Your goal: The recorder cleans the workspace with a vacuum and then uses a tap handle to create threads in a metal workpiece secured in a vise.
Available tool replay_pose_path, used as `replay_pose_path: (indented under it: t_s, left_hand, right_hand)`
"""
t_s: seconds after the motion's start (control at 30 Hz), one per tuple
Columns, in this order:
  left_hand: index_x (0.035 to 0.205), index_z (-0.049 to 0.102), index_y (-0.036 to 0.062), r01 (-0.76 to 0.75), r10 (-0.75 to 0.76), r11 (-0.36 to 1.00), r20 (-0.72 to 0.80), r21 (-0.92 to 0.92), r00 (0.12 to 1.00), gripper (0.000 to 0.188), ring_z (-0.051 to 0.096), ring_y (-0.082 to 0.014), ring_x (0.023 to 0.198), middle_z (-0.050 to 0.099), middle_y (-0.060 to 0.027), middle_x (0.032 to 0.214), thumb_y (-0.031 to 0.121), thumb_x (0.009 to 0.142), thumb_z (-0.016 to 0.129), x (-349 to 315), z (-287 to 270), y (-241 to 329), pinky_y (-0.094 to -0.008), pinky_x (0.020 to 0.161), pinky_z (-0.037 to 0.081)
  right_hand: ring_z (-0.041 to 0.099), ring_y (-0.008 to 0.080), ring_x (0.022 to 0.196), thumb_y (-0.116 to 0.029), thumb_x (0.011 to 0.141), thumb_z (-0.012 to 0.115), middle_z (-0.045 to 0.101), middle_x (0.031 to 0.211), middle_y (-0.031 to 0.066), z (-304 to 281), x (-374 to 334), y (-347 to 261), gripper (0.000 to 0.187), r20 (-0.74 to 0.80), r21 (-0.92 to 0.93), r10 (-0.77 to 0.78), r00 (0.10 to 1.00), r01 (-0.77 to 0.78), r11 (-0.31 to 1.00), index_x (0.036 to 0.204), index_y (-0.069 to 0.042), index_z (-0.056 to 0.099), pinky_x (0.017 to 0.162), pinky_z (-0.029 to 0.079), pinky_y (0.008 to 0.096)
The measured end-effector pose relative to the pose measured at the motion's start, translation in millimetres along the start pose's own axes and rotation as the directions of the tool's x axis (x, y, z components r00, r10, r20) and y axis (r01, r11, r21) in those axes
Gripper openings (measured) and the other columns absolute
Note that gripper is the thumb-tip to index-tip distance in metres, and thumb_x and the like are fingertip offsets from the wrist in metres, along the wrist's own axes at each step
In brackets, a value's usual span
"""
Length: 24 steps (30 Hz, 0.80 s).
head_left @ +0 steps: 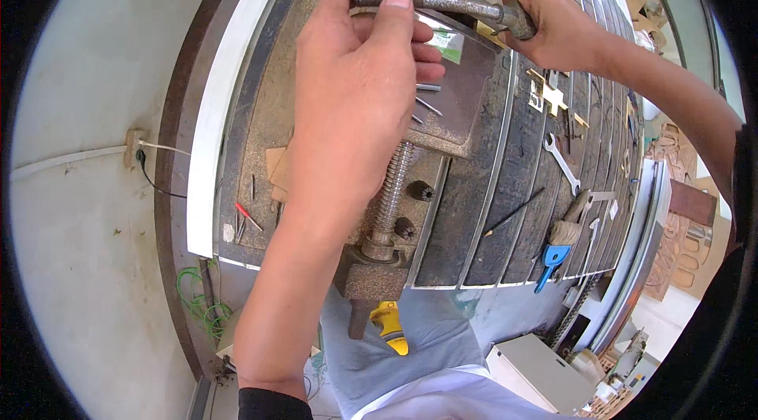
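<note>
My left hand (367, 65) is closed around the plain end of a worn metal bar handle (454, 5), its thumb on top. At the bar's other end is a thick cylindrical head, and my right hand (549, 21) grips round it. The bar is held roughly level above a heavy vise (474, 116). On the vise's flat brown top lie a green-and-white packet (448, 43) and several thin metal pins (429, 106), partly covered by my left hand. The vise's threaded screw (392, 191) runs toward me.
The slotted machine table (458, 254) carries an open-end wrench (560, 161), brass pieces (553, 96), a black pencil-like rod (513, 213), a blue-ended brush (555, 256) and a red-tipped tool (248, 215). A yellow-handled object (388, 327) is below the vise's near end. A wall (87, 223) stands left.
</note>
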<state>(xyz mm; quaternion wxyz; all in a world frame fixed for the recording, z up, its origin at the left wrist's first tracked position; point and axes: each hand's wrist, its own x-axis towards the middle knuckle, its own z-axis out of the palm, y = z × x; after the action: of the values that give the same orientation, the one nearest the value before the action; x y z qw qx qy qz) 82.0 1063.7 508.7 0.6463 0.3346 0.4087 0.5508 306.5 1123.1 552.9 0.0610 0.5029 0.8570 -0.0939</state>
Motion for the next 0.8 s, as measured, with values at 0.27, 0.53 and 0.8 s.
replay_pose_path:
  t_s: [0.27,0.53,0.8]
  left_hand:
    - [0.111,0.047,-0.0101,0.047,-0.031,0.994,0.159,-0.095,0.987,0.034,0.061,-0.0217,0.087,0.060,-0.0169,0.097,0.020,0.097,0.051,21,-1,5,-0.0324,0.079,0.053]
    - [0.108,0.048,-0.0059,0.107,-0.085,0.982,0.143,-0.153,0.986,0.024,0.064,-0.0259,0.088,0.060,-0.0163,0.098,0.014,0.096,0.053,65,19,3,-0.0361,0.084,0.054]
    - [0.105,0.046,-0.0125,0.043,-0.017,0.979,0.132,-0.199,0.991,0.025,0.065,-0.0295,0.086,0.058,-0.0205,0.098,0.008,0.094,0.053,85,35,-17,-0.0359,0.074,0.060]
  right_hand:
    - [0.063,0.0360,0.061,-0.009,0.072,0.072,0.057,0.063,0.0255,-2,-2,-16,0.019,-0.001,0.089,0.249,0.968,-0.248,0.965,0.074,0.008,0.063,0.059,0.049,0.0415]
    - [0.066,0.0351,0.065,-0.012,0.070,0.071,0.060,0.066,0.0272,-2,1,-24,0.026,-0.010,0.069,0.421,0.907,-0.420,0.905,0.072,0.012,0.061,0.062,0.050,0.0423]
    - [0.068,0.0360,0.069,-0.014,0.069,0.070,0.063,0.067,0.0267,2,0,-27,0.027,0.003,0.105,0.557,0.830,-0.554,0.826,0.075,0.011,0.063,0.066,0.053,0.0421]
